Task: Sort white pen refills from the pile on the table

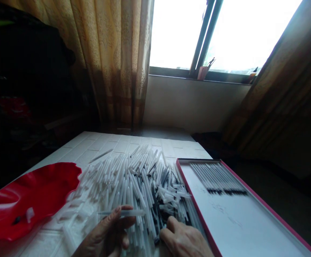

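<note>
- The left hand [105, 233] sits at about 7 o'clock in the head view, fingers curled narrowly around a single clear pen tube [120, 213] — pinched between thumb and fingertips and lying nearly level, pointing toward 3 o'clock.
- That tube looks translucent and pale, thin and straight; whether anything sits inside it is too blurred to tell.
- The right hand [183, 239] is at 6 o'clock, fingers bent, fingertips pressed into the near edge of the heap; whether it grips anything I cannot tell.
- The pile of pen tubes [136, 182] spreads over the middle of the white table [104, 144] — whitish barrels lying mostly toward 12 o'clock, with a few dark refills mixed in near the right hand.
- A red wavy-edged tray [37, 192] lies at 9 o'clock of the pile, just beside it (a small clear piece and a dark bit rest in it).
- A shallow pink-rimmed box [254, 200] sits at 3 o'clock of the pile, touching its edge, with a neat row of refills [217, 178] at its far end.
</note>
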Motion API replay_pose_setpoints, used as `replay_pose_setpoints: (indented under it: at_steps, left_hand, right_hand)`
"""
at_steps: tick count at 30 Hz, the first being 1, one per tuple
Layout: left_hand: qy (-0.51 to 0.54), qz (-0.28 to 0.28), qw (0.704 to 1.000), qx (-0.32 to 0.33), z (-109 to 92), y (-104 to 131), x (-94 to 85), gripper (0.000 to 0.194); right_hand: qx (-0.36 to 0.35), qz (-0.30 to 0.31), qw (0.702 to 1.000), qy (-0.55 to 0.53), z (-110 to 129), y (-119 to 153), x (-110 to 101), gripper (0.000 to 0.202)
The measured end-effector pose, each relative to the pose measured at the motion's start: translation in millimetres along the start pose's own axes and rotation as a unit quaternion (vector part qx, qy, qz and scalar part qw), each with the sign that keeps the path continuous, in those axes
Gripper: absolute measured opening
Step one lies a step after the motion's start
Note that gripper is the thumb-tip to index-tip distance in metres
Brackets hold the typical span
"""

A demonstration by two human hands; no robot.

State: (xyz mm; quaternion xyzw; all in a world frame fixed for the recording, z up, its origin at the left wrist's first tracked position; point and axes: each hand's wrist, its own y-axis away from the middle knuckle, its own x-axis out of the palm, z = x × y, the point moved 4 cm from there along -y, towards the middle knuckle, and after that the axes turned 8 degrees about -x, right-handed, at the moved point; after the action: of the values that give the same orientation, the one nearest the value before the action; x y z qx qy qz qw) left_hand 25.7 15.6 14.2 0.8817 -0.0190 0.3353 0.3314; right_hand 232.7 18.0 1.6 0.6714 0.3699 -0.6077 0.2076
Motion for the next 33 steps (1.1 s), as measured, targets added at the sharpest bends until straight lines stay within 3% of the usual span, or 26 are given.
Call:
replay_pose_setpoints:
  at_steps: [5, 8, 10, 13, 16, 18, 33]
  left_hand:
    - [-0.046, 0.028, 0.998, 0.017, 5, -4, -4.0, 0.049]
    - [-0.063, 0.036, 0.997, 0.034, 6, -2, -3.6, 0.046]
    - [-0.071, 0.047, 0.996, 0.037, 5, 0, -1.9, 0.046]
    - [-0.088, 0.067, 0.994, 0.021, 5, 2, 1.3, 0.045]
    - [-0.102, 0.081, 0.991, 0.002, 7, 2, 4.4, 0.042]
    - [-0.103, 0.081, 0.991, 0.000, 8, 1, 6.6, 0.045]
    - [-0.123, 0.044, 0.991, 0.011, 12, 3, 12.0, 0.054]
  right_hand:
    - [0.000, -0.016, 0.999, -0.027, -1, 3, -5, 0.024]
    - [0.021, -0.060, 0.989, -0.132, -4, 3, -14, 0.020]
    - [0.045, -0.105, 0.961, -0.252, -5, 2, -20, 0.018]
    - [0.093, -0.151, 0.887, -0.426, -6, 0, -24, 0.019]
    - [0.129, -0.182, 0.827, -0.515, -7, -1, -26, 0.020]
    - [0.142, -0.193, 0.811, -0.534, -8, -1, -28, 0.017]
    - [0.097, -0.260, 0.835, -0.475, -4, -2, -43, 0.013]
